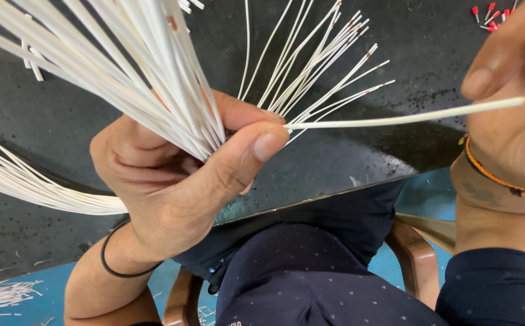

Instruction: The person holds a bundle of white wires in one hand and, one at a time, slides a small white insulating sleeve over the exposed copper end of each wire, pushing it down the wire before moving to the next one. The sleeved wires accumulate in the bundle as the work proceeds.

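Fingers of the left hand (172, 175) are closing around a thick bundle of thin white insulated wires (153, 78), thumb pressing it from the front while the strands are fanning out above and behind the fist. One single white wire (395, 118) is stretching from that thumb tip across to the right hand (516, 102), which is pinching its far end. Beyond the right hand, small red ferrules (490, 17) are lying on the dark tabletop (419, 48).
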Motion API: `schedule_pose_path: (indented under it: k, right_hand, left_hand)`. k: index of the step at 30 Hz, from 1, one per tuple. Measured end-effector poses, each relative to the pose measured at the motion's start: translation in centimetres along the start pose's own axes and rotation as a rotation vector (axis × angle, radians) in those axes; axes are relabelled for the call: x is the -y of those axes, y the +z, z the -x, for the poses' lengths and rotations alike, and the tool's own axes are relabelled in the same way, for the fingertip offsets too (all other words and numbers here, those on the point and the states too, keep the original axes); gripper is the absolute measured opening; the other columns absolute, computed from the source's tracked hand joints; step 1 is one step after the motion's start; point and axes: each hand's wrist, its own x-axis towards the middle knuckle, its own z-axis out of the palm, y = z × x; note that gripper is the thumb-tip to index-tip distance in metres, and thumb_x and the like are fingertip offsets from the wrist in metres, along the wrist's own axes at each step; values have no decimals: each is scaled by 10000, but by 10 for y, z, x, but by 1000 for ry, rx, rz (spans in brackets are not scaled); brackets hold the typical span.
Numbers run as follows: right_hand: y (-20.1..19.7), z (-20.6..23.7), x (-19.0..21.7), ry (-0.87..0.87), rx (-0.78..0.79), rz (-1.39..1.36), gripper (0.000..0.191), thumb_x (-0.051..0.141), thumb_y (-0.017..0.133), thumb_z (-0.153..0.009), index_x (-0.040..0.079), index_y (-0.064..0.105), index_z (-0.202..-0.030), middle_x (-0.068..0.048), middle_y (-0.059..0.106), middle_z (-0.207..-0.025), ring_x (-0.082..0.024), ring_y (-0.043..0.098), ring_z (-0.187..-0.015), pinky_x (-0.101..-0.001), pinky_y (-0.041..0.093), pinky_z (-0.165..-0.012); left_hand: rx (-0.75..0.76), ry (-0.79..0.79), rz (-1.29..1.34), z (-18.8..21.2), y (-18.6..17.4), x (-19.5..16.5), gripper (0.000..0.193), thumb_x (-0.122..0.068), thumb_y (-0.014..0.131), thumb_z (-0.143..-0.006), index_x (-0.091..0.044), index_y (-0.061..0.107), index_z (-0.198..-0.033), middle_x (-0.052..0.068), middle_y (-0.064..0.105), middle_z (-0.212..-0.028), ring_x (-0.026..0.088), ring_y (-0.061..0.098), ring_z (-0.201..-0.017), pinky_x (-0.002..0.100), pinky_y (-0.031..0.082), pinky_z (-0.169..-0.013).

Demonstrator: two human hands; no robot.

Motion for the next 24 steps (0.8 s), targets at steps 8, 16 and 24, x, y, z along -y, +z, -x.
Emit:
schedule_pose_path:
  k: [8, 16, 24]
  right_hand:
    - [3, -1, 0, -4, 19, 7, 261, 166, 756, -898, 62, 633, -1103, -164, 648, -966, -217, 639, -819, -326, 582, -664]
    - [13, -5, 4, -21, 65, 39, 269, 172, 755, -902, 70, 632, -1118, -169, 651, -979, -216, 643, -827, -326, 582, -661]
    - [28, -14, 8, -80, 206, 169, 276, 178, 754, -907, 77, 631, -1133, -175, 654, -991, -216, 646, -836, -326, 582, -659]
  left_hand:
    - [11, -16, -15, -1, -2, 0, 50, 24, 766, -956, 39, 742, -997, 66, 730, -780, 27, 567, -530, 186, 421, -493]
    - [29, 34, 70, 1, -2, 4, 31, 25, 747, -987, 36, 719, -992, 116, 767, -879, 32, 574, -555, 187, 436, -507]
    - [36, 28, 167, 1, -2, 6, 35, 30, 733, -1013, 40, 706, -1033, 136, 772, -920, 44, 583, -564, 199, 436, -510]
